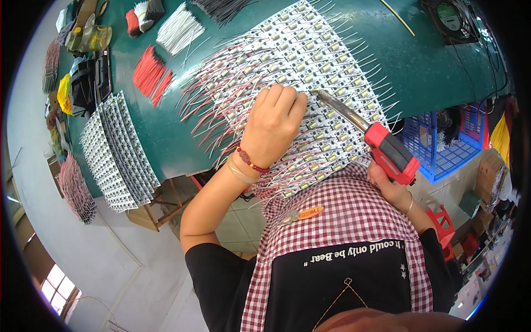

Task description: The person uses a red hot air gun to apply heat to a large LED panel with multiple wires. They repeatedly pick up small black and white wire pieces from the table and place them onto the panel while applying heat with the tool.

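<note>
A large panel of small white circuit boards (301, 52) lies on the green table, reaching its near edge by my apron. Rows of red, white and black wires (213, 113) stick out from its left side, and short wires fringe its right. My left hand (274, 119) rests over the panel's middle with fingers curled and closed; what they pinch is hidden beneath them. In my right hand (387, 185) is a red and black soldering gun (391, 154). Its metal tip points left and meets the boards just beside my left fingers.
Bundles of red wires (150, 74), white wires (180, 30) and black wires (224, 8) lie at the back left. More board panels (119, 155) sit at the left edge. A black fan (451, 21) stands far right, above a blue basket (440, 149). A red stool (441, 227) is lower right.
</note>
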A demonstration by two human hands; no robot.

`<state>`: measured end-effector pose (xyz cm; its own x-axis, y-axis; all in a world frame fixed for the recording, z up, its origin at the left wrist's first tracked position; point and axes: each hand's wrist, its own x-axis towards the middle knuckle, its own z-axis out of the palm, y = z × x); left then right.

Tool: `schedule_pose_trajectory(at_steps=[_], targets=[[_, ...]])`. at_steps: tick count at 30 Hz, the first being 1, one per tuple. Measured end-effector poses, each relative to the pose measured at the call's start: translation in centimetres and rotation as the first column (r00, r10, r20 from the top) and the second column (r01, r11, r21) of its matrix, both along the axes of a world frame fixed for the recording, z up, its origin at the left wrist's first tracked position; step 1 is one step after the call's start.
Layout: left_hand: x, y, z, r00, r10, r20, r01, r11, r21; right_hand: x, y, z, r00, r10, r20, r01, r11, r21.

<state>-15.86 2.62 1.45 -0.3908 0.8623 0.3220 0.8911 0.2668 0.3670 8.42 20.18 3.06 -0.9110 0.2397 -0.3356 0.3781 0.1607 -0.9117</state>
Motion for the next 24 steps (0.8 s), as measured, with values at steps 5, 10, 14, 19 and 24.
schedule_pose_trajectory(at_steps=[5, 10, 14, 19, 24], targets=[[0.0, 0.1, -0.2, 1.0, 0.0, -0.01, 0.0, 1.0, 0.015, 0.4, 0.0, -0.7, 0.998, -0.034, 0.06, 0.035, 0.999, -0.024], [0.0, 0.1, -0.2, 1.0, -0.004, -0.008, 0.005, 1.0, 0.014, 1.7, 0.1, -1.2, 0.996, -0.069, 0.047, 0.073, 0.993, -0.094], [0.1, 0.1, -0.1, 1.0, -0.005, -0.016, 0.004, 1.0, -0.016, 0.7, -0.4, -0.2, 0.994, -0.107, 0.028, 0.11, 0.986, -0.127], [0.2, 0.2, 0.4, 0.992, -0.006, -0.123, -0.009, 0.993, -0.12, 1.1, -0.4, -0.4, 0.994, -0.107, 0.029, 0.109, 0.989, -0.101], [0.2, 0.4, 0.2, 0.962, -0.029, -0.271, -0.002, 0.994, -0.112, 1.4, -0.3, -0.4, 0.993, -0.112, 0.023, 0.114, 0.981, -0.155]])
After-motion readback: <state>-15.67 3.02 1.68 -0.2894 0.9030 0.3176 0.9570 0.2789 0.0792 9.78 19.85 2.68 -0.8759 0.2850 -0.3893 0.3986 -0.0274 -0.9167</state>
